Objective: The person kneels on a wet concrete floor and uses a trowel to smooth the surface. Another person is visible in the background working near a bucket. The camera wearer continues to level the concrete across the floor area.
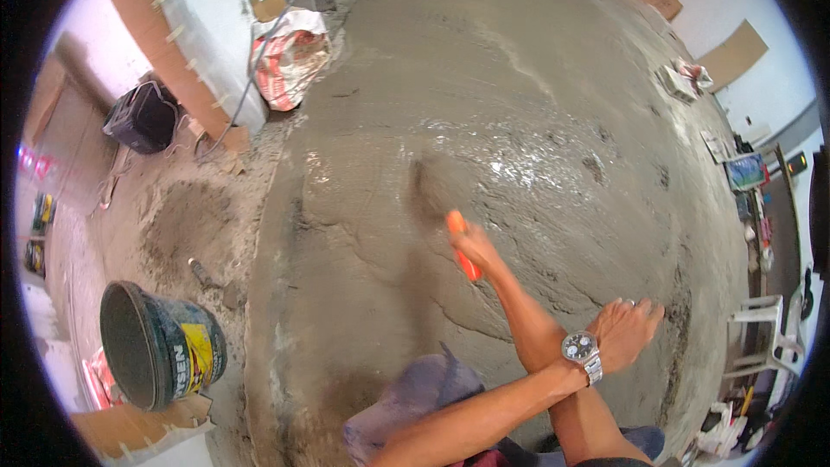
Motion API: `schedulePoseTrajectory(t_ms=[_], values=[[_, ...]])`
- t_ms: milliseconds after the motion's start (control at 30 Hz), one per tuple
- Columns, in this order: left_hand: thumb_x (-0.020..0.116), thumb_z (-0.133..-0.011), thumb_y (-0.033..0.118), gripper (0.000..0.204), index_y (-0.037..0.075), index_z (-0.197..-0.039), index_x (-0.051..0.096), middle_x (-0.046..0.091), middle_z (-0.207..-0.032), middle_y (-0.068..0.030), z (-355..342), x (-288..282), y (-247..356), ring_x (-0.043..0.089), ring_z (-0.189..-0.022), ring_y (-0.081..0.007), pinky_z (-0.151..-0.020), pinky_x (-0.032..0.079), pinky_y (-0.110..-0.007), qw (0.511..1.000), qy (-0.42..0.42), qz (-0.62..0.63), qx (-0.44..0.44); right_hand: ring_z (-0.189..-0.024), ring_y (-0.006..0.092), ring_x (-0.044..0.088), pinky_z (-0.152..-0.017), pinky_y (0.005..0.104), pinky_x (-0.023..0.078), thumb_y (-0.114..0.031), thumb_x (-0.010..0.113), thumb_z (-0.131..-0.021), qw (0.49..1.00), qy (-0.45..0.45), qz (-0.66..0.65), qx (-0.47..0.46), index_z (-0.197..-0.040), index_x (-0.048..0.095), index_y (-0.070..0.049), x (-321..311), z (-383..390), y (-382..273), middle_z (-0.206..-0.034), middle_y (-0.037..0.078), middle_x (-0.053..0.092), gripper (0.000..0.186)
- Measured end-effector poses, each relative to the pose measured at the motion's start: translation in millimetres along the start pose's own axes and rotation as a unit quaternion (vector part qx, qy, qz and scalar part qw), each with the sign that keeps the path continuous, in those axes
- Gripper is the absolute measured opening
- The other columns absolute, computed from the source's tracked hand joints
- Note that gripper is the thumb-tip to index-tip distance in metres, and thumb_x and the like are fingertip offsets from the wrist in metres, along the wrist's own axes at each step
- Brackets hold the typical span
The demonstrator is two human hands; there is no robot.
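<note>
Gripped in my right hand (477,251) is the orange handle of a trowel (464,246). Its blade, blurred and the same grey as the mortar, lies against the wet cement floor (372,199) in the middle of the view. My left forearm crosses over the right one. My left hand (624,335), with a metal wristwatch (581,348) at the wrist, hangs over the cement to the right, its fingers loosely extended and holding nothing. My knee (415,398) shows below the trowel.
A dark bucket (156,346) stands at the left beside a small tool (201,272) on rough ground. Farther back are a black case (143,117) and a red-and-white sack (292,60). Along the right edge are a white plastic stool (761,329) and a block (677,84).
</note>
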State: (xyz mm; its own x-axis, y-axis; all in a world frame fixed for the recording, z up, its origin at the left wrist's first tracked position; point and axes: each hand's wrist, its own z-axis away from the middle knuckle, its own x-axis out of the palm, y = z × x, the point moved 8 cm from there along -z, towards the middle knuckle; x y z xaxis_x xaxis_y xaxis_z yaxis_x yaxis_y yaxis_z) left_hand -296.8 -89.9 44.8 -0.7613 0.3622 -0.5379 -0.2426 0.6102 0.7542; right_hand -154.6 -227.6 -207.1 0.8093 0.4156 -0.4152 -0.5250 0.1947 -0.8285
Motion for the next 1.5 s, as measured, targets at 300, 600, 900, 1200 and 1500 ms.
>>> schedulePoseTrajectory(t_ms=[300,600,900,1200,1500], values=[[0.061,-0.083,0.022,0.036,0.004,-0.114,0.053,0.061,-0.098,-0.0175,10.8,-97.4,-58.4,0.062,-0.076,-0.0342,-0.068,0.05,-0.043,0.981,0.147,0.02,-0.128,-0.082,0.0465,0.06,-0.071,0.0532,0.047,-0.017,0.053,-0.08,0.946,0.136,0.284,-0.081,-0.108,0.045,-0.003,0.2,-44.0,-78.4,-0.086,0.029,0.062,0.033],[0.065,-0.077,0.014,0.029,0.001,-0.102,0.055,0.061,-0.089,-0.0169,-8.6,-17.6,-23.9,0.064,-0.079,-0.032,-0.068,0.05,-0.042,0.997,0.02,0.048,-0.057,-0.054,0.0195,0.054,-0.049,0.0356,0.044,-0.016,0.054,-0.08,0.945,0.254,-0.025,0.207,-0.087,0.05,-0.006,-172.6,177.7,178.1,-0.065,0.005,0.053,0.012],[0.067,-0.071,0.007,0.033,0.002,-0.101,0.055,0.06,-0.089,-0.0157,-8.3,44.4,17.8,0.063,-0.078,-0.0304,-0.067,0.049,-0.04,0.998,-0.042,0.035,0.04,-0.05,0.0182,0.05,-0.045,0.0349,0.043,-0.014,0.053,-0.081,0.846,0.212,-0.213,0.441,-0.084,0.046,-0.007,-86.6,300.4,293.4,-0.063,0.005,0.049,0.01],[0.066,-0.071,0.008,0.029,0.002,-0.097,0.056,0.061,-0.087,-0.0158,-7.0,37.7,13.9,0.064,-0.077,-0.0298,-0.067,0.048,-0.039,0.996,-0.071,0.038,0.032,-0.045,0.0166,0.048,-0.041,0.0328,0.042,-0.009,0.054,-0.076,0.889,0.109,-0.257,0.363,-0.079,0.044,-0.006,-27.8,239.2,211.2,-0.06,0.006,0.048,0.011],[0.07,-0.077,0.029,0.044,0.011,-0.116,0.059,0.064,-0.101,-0.0195,-2.9,-2.9,0.8,0.062,-0.096,-0.0338,-0.085,0.047,-0.045,0.993,-0.083,0.065,-0.048,-0.044,0.0156,0.048,-0.04,0.0324,0.041,-0.012,0.052,-0.077,0.9,-0.005,-0.358,0.251,-0.078,0.046,-0.004,23.0,130.2,130.3,-0.06,0.007,0.05,0.01]])
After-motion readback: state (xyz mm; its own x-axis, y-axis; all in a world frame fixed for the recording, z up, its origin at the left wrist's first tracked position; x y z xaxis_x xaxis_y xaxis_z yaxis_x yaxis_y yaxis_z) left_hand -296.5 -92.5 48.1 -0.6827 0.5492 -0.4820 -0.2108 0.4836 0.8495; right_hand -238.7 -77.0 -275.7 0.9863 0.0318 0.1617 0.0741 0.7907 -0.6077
